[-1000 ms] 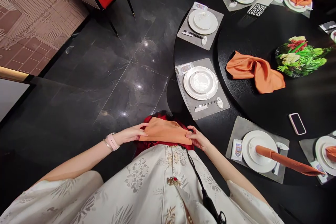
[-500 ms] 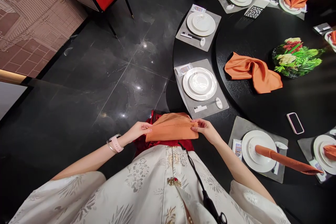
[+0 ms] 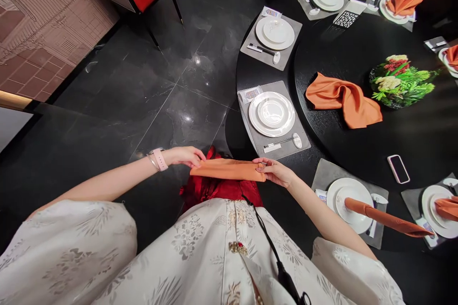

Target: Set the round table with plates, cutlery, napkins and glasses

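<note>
The left hand (image 3: 184,156) and right hand (image 3: 274,172) each grasp one end of a folded orange napkin (image 3: 228,169), held level over a red skirt (image 3: 218,188), just off the edge of the black table (image 3: 266,64). Nearest the right hand on that table is a white plate (image 3: 348,205).

The camera sits on the person's head and looks forward and steeply down, over the pale brocade robe (image 3: 200,252). The left hand (image 3: 184,156) and right hand (image 3: 275,172) appear close, just below the frame's middle. Farther off, the round black table (image 3: 411,138) lies beyond the right hand, the marble floor (image 3: 100,119) beyond the left.
</note>
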{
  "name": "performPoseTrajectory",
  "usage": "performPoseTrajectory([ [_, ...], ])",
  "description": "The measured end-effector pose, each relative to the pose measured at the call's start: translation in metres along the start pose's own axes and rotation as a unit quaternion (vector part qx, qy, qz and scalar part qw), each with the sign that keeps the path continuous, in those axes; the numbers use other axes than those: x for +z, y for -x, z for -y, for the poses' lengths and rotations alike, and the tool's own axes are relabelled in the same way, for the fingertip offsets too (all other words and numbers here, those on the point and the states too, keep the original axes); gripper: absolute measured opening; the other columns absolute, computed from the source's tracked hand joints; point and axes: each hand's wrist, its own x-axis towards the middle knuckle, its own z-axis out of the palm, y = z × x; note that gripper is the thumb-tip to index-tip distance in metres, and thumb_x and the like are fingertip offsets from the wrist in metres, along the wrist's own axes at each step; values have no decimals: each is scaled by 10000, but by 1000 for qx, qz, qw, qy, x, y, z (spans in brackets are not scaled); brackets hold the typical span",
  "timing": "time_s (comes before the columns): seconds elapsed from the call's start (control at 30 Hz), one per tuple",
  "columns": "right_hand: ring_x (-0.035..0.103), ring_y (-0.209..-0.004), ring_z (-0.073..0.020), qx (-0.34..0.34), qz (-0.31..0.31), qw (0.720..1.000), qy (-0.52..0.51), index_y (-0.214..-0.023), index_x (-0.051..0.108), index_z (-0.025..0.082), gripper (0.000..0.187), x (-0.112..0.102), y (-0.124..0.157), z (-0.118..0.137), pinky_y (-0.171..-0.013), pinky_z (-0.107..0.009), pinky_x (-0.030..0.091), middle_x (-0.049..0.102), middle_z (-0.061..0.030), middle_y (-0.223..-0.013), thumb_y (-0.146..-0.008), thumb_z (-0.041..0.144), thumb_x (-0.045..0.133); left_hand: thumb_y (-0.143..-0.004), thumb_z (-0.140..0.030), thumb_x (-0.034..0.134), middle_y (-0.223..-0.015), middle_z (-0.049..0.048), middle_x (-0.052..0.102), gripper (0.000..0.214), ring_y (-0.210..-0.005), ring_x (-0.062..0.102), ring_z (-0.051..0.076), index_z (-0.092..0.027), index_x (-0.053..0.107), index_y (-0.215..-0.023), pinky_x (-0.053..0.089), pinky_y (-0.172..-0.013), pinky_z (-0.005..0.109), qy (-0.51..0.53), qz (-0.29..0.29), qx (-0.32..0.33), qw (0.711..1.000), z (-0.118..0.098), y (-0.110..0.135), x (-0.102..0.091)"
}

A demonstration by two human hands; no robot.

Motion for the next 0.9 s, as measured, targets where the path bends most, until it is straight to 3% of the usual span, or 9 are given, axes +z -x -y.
performPoseTrajectory([
  [0.13,630,-731,-78,-29,12,1000,-1,-952,625,165,437,-1,0,-1,-658,-163,529,633,-7,-900,-554,93,790,-569,-212,732,-838,28,659,419,-705,582,128,-193,700,-986,454,-579,179,17,7,31,999,-20,20,-5],
  [0.27,624,-770,-89,-11,43,998,48,-1000,634,170,445,-6,5,-21,-697,-184,521,621,-12,-931,-581,144,783,-663,-290,682,-907,48,662,413,-759,591,157,-215,693,-1069,456,-583,204,-19,40,46,998,-7,41,14],
  [0.37,617,-906,-148,-131,44,973,182,-1141,599,188,483,-4,18,-27,-799,-267,519,614,-47,-1031,-676,210,731,-772,-339,602,-1046,67,651,461,-868,588,178,-203,613,-1212,481,-725,253,-109,9,162,981,-2,54,25],
  [0.43,595,-958,-179,-270,-13,903,334,-1216,562,215,471,0,30,-22,-850,-326,505,602,-56,-1040,-755,220,659,-842,-338,529,-1121,71,628,468,-882,574,175,-220,541,-1295,471,-795,292,-209,-77,250,942,-8,62,28],
  [0.57,595,-876,-194,-430,-177,695,549,-1178,570,226,327,4,44,-11,-804,-339,507,581,-66,-936,-853,211,532,-919,-284,426,-1014,66,633,355,-894,543,187,-217,568,-1237,440,-848,343,-371,-281,369,804,-24,75,33],
  [0.67,600,-832,-200,-460,-238,632,576,-1104,578,224,251,3,42,-10,-747,-324,511,579,-70,-922,-860,223,522,-922,-222,425,-956,72,623,231,-900,533,185,-172,622,-1031,440,-831,333,-381,-345,436,739,-22,73,40],
  [0.73,592,-836,-204,-465,-251,629,570,-1040,590,223,200,1,38,-11,-750,-330,502,571,-67,-913,-848,230,536,-914,-196,435,-948,72,602,182,-893,533,177,-165,608,-961,440,-825,324,-359,-367,449,732,-14,67,43],
  [0.8,569,-916,-217,-464,-243,654,546,-950,602,214,134,0,36,-11,-812,-350,480,562,-76,-964,-825,249,569,-897,-214,472,-984,77,575,131,-936,530,184,-167,591,-922,435,-848,328,-316,-368,446,752,-5,60,44],
  [0.9,542,-966,-211,-414,-152,768,465,-803,558,193,125,-3,30,-14,-840,-343,457,564,-70,-992,-809,310,603,-881,-304,509,-1010,74,567,136,-962,533,195,-173,543,-873,441,-828,319,-185,-295,423,836,8,49,43],
])
